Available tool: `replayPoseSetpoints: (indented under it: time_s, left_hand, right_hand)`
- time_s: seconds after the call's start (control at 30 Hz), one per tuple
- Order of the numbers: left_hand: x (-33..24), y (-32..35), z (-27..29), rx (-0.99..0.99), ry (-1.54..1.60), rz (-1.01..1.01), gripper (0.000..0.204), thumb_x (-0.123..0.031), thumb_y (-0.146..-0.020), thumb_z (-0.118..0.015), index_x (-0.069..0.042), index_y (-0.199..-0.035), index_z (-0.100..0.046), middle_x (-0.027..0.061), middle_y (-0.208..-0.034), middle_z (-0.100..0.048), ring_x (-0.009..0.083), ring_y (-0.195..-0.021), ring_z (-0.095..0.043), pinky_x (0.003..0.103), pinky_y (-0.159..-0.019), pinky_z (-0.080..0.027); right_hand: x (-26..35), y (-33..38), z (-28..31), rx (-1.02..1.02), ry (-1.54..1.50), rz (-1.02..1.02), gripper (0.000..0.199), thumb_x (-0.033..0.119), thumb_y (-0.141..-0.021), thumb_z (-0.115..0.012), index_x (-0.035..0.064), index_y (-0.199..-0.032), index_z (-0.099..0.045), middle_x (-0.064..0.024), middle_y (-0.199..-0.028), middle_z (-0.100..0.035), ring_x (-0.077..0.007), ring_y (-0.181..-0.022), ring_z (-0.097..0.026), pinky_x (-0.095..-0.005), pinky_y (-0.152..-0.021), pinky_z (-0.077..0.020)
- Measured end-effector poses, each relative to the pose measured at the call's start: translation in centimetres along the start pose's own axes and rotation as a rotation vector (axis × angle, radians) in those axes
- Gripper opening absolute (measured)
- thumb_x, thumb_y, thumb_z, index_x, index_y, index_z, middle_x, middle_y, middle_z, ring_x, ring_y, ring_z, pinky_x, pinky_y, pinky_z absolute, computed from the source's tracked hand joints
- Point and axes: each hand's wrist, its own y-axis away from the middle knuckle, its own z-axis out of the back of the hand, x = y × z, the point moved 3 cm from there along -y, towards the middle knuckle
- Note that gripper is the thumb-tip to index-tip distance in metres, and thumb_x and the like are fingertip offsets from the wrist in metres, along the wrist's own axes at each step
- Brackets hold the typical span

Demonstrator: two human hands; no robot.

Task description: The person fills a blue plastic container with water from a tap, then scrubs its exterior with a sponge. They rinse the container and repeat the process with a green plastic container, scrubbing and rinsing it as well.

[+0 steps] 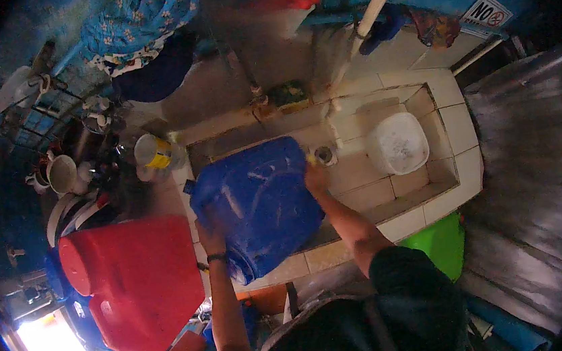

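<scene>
A large blue plastic container [263,204] lies tilted across the left half of the tiled sink [364,194], pale scuffs or suds streaking its upper face. My left hand [212,237] grips its near left side; the fingers are partly blurred and hidden against it. Against its right side rests my right hand [315,179], closed, with a small yellow thing [312,160] showing at the fingertips, perhaps a sponge. Just right of that hand is the sink's drain [324,156]. A white basin [402,143] stands in the sink's right part.
A big red plastic container [136,284] stands at the left beside the sink. Mugs [61,173] and a yellow-labelled tub [153,151] crowd the far left. A faucet [259,103] and green sponge [289,95] are at the back. Corrugated sheeting [531,172] bounds the right.
</scene>
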Motion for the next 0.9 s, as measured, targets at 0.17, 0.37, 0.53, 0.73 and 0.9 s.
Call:
replayPoseSetpoints:
  time_s: [0.17,0.37,0.53,0.73,0.9]
  left_hand:
    - [-4.7,-0.5,-0.7,0.092,-0.192,-0.134,0.043,-0.020,-0.082,-0.058,-0.002,-0.119,-0.045,0.0162,-0.107,-0.057,0.0302,-0.096,-0.057,0.035,-0.082,-0.045]
    - [-7.9,2.0,-2.1,0.204,-0.121,-0.279,0.049,-0.017,-0.078,-0.061,-0.004,-0.122,-0.044,0.0198,-0.110,-0.057,0.0361,-0.103,-0.055,0.039,-0.084,-0.045]
    - [-10.7,2.4,-4.8,0.094,-0.168,-0.645,0.054,-0.008,-0.073,-0.064,-0.003,-0.124,-0.046,0.0201,-0.102,-0.061,0.0311,-0.095,-0.060,0.038,-0.080,-0.047]
    - [-9.3,2.4,-3.6,0.115,0.051,-0.420,0.029,-0.008,-0.070,-0.066,-0.004,-0.098,-0.059,0.0109,-0.077,-0.066,0.0204,-0.071,-0.064,0.033,-0.065,-0.049]
    - [-4.9,0.8,-3.9,0.133,0.080,-0.323,0.021,-0.015,-0.073,-0.064,-0.005,-0.090,-0.058,0.0086,-0.077,-0.066,0.0168,-0.070,-0.062,0.033,-0.062,-0.049]
  right_hand:
    - [5.8,13.7,-1.3,-0.055,0.058,0.768,0.041,0.017,-0.076,-0.062,0.0052,-0.114,-0.054,-0.0192,-0.114,-0.053,-0.0385,-0.107,-0.047,-0.0426,-0.093,-0.0372]
    - [17.0,0.0,8.7,-0.054,0.078,0.491,0.033,0.020,-0.073,-0.063,0.0071,-0.103,-0.060,-0.0169,-0.105,-0.058,-0.0356,-0.096,-0.053,-0.0444,-0.084,-0.0424]
    - [18.4,6.2,8.6,0.072,0.171,0.755,0.025,0.016,-0.073,-0.066,0.0103,-0.097,-0.064,-0.0137,-0.098,-0.062,-0.0357,-0.095,-0.056,-0.0434,-0.084,-0.0446]
    - [10.2,6.4,14.5,-0.198,0.245,0.590,0.025,0.008,-0.074,-0.060,0.0087,-0.098,-0.063,-0.0142,-0.094,-0.061,-0.0348,-0.084,-0.058,-0.0452,-0.073,-0.0472]
    - [9.4,8.3,13.1,-0.252,0.279,0.479,0.030,0.014,-0.073,-0.059,0.0040,-0.101,-0.061,-0.0167,-0.095,-0.061,-0.0371,-0.089,-0.055,-0.0468,-0.080,-0.0418]
